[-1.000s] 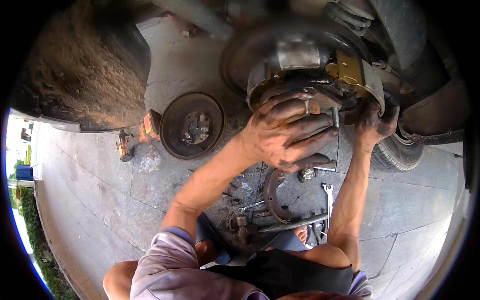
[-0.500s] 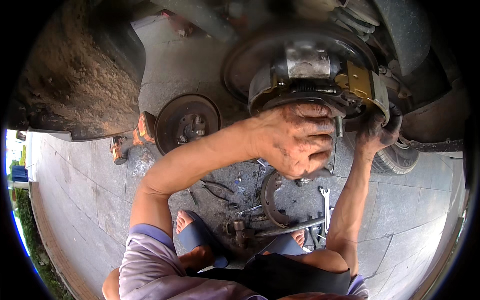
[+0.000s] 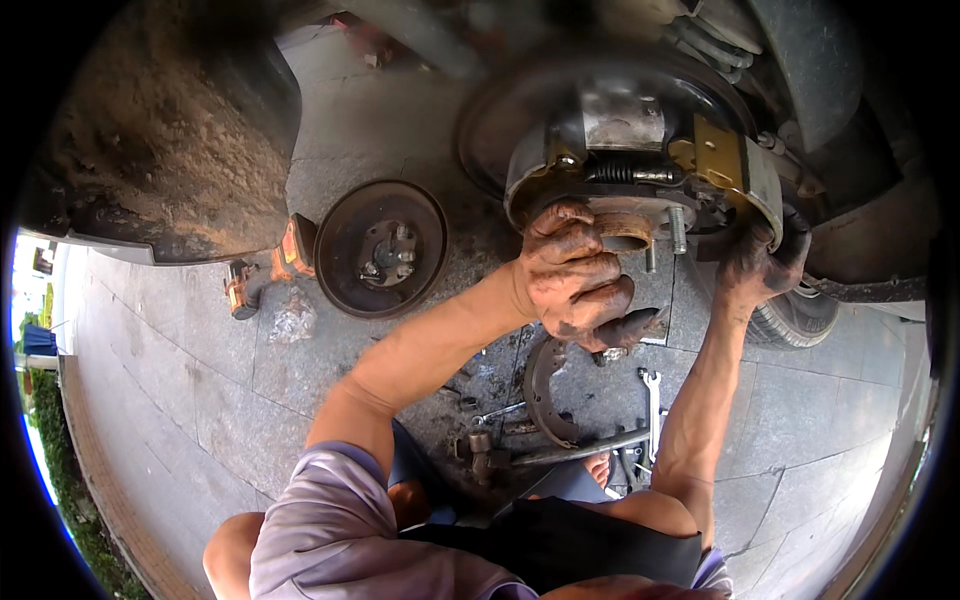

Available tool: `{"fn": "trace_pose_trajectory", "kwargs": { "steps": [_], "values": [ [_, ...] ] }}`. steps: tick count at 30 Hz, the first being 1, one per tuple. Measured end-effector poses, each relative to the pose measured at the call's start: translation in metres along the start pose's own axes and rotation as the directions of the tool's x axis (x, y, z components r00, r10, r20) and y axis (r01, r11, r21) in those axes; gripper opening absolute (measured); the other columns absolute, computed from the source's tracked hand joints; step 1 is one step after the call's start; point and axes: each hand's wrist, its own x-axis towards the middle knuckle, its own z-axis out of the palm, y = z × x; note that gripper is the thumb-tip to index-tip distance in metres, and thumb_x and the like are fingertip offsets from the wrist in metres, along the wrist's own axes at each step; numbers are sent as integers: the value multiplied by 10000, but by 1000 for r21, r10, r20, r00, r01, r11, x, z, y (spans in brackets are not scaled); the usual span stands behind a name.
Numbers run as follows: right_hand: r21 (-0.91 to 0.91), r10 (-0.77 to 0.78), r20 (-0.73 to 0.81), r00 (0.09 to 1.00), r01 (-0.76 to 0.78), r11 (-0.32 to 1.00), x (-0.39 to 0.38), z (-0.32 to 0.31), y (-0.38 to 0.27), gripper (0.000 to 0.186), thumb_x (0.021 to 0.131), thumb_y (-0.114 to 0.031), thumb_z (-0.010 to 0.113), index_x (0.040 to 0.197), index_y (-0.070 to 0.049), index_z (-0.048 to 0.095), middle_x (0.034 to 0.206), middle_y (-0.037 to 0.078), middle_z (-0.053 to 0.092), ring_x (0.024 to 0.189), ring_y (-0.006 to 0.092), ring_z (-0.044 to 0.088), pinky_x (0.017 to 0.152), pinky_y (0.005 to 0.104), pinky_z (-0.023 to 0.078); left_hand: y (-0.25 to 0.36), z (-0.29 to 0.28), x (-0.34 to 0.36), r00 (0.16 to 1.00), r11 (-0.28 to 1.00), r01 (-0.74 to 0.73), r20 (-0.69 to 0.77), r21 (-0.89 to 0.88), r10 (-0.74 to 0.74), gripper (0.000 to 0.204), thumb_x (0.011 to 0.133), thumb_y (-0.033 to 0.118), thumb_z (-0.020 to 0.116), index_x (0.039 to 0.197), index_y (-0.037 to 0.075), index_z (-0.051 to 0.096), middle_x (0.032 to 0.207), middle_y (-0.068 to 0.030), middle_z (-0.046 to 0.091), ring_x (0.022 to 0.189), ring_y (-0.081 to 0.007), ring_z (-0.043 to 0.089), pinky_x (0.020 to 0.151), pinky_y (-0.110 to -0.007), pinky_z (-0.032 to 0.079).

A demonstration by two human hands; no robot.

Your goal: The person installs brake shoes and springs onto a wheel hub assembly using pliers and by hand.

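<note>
My left hand (image 3: 578,275) is closed, fingers curled, in front of the left lower side of a wheel hub (image 3: 625,228) with threaded studs (image 3: 677,232); what it holds, if anything, is hidden. Behind the hub, a drum brake assembly sits against a dark round backing plate (image 3: 485,135). A dark coil spring (image 3: 610,172) runs across it above the hub. On the right, my right hand (image 3: 765,265) wraps round the lower end of a curved brake shoe (image 3: 762,190). The left brake shoe (image 3: 528,165) stands above my left hand.
A brake drum (image 3: 340,270) lies on the paving at left, beside an orange-and-black power tool (image 3: 292,250) and a clear plastic bag (image 3: 293,318). Below my hands lie a loose brake shoe (image 3: 540,390), a metal bar (image 3: 590,447) and a wrench (image 3: 653,405). A tyre (image 3: 795,320) lies at right.
My left hand has moved left and a little down, uncovering the hub's centre and studs. My right hand keeps its hold on the brake shoe.
</note>
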Motion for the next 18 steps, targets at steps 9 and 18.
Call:
{"fn": "trace_pose_trajectory", "kwargs": {
  "steps": [9,18],
  "values": [
    [192,-205,129,970,179,965,11,24,-48,561,778,-378,842,1077,33,605,1018,119,675,930,199,657,861,338,529,5,8,-9,995,997,77,-57,10,-77,264,522,313,709,663,106,623,708,-13,527,785,-212,578,797,-398,508],
    [52,-121,259,958,111,992,25,52,-89,411,797,-181,829,1099,26,641,1026,95,691,941,169,641,858,293,510,15,-11,-11,979,985,170,-113,-8,-170,243,554,272,753,704,108,654,714,-23,531,795,-213,580,822,-396,507]
  ]
}}
